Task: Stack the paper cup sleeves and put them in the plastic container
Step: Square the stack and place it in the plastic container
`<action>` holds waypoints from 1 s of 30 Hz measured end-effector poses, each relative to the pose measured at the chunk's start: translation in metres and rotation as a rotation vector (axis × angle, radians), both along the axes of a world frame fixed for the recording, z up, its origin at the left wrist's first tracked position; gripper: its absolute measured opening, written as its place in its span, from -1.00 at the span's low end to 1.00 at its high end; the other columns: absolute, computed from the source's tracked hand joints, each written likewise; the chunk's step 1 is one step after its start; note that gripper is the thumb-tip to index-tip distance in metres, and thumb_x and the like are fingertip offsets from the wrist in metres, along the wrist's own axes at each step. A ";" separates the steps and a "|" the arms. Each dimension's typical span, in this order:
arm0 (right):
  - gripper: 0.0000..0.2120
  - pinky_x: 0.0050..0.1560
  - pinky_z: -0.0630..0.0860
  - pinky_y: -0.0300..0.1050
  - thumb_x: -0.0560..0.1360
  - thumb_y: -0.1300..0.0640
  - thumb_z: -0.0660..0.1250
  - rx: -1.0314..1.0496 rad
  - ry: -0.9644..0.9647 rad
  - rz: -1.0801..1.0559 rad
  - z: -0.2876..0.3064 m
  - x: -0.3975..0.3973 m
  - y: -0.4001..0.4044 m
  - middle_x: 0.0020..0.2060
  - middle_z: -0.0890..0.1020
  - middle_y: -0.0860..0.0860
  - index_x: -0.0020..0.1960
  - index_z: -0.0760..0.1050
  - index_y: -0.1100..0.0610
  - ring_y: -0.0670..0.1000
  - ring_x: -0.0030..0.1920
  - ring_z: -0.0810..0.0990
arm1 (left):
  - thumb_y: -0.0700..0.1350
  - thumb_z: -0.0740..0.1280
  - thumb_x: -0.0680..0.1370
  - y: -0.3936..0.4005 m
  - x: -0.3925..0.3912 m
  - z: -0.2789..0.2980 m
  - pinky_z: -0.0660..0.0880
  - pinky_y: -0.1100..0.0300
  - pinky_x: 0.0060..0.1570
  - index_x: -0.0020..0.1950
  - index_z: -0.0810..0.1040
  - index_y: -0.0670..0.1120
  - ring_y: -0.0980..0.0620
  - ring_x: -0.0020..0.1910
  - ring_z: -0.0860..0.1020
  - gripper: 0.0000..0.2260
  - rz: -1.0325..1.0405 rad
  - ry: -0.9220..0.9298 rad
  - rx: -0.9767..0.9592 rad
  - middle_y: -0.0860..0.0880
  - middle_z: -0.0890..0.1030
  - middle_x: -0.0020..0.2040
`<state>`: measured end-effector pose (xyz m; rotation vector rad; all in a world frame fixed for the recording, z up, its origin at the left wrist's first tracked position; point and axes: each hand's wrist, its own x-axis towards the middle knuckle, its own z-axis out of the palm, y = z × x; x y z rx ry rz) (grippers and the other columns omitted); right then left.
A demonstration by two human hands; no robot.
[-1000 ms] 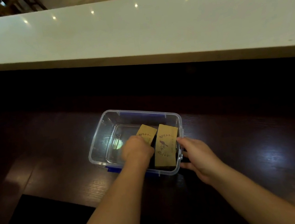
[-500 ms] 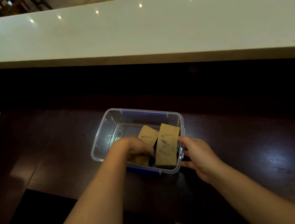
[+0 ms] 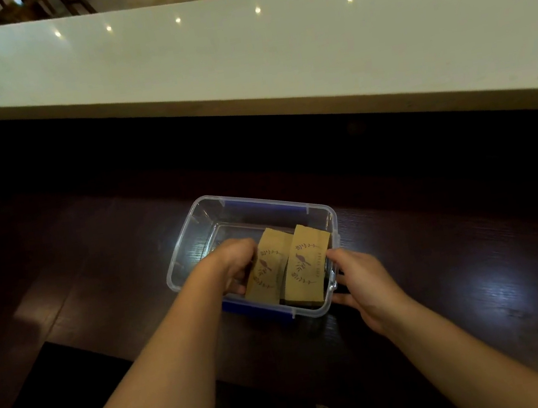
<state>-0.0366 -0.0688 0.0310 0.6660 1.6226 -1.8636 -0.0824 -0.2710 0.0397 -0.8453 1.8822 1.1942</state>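
Brown paper cup sleeves [image 3: 304, 268] are sitting in two stacks inside the plastic container [image 3: 193, 238], lower centre of the frame. The left hand [image 3: 234, 260] is gripping the left stack [image 3: 265, 271], the right hand [image 3: 364, 280] clasping the container's right end.

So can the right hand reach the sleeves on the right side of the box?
Probably yes. The right hand holds the plastic container at its right wall, fingertips right beside the right sleeve stack. No lid is on, and the left hand holds only the left sleeve stack.
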 end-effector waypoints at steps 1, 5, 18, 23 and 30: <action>-0.76 0.09 0.62 0.13 0.57 0.09 0.22 0.004 0.002 0.002 -0.001 0.000 0.000 -0.04 0.74 0.04 0.10 0.63 0.10 0.04 0.02 0.69 | -0.08 0.15 0.55 0.000 -0.001 0.001 0.59 -0.04 -0.06 -0.08 0.52 -0.12 -0.11 -0.05 0.61 -0.80 -0.038 -0.017 -0.006 -0.13 0.63 -0.08; -0.76 0.09 0.62 0.14 0.57 0.09 0.23 -0.001 0.008 0.009 -0.003 0.001 0.001 -0.02 0.74 0.05 0.10 0.63 0.10 0.04 0.04 0.69 | -0.12 0.17 0.58 0.007 -0.004 0.004 0.57 -0.18 0.05 0.21 0.47 -0.13 -0.19 0.10 0.57 -0.76 -0.256 -0.053 -0.120 -0.21 0.58 0.14; -0.76 0.09 0.62 0.11 0.58 0.08 0.22 0.010 0.024 0.014 -0.006 0.001 0.002 0.02 0.72 0.05 0.14 0.61 0.10 0.06 0.07 0.67 | -0.05 0.10 0.64 0.019 -0.005 0.006 0.56 -0.20 -0.05 0.33 0.39 0.03 -0.24 0.13 0.51 -0.73 -0.297 0.048 -0.169 -0.14 0.50 0.10; -0.76 0.10 0.62 0.11 0.57 0.08 0.23 0.016 0.037 0.009 -0.005 0.002 0.001 -0.01 0.73 0.04 0.11 0.62 0.11 0.04 0.05 0.68 | -0.02 0.08 0.64 0.019 -0.004 0.004 0.50 -0.11 -0.01 0.37 0.37 0.00 -0.21 0.22 0.46 -0.69 -0.329 0.094 -0.198 -0.17 0.48 0.28; -0.76 0.11 0.61 0.12 0.57 0.08 0.22 0.022 0.049 0.024 -0.007 0.002 0.001 -0.05 0.75 0.02 0.08 0.64 0.09 0.02 0.02 0.69 | 0.02 0.03 0.65 0.017 -0.004 0.004 0.55 -0.17 0.02 0.36 0.36 -0.05 -0.24 0.17 0.49 -0.67 -0.314 0.072 -0.168 -0.21 0.49 0.24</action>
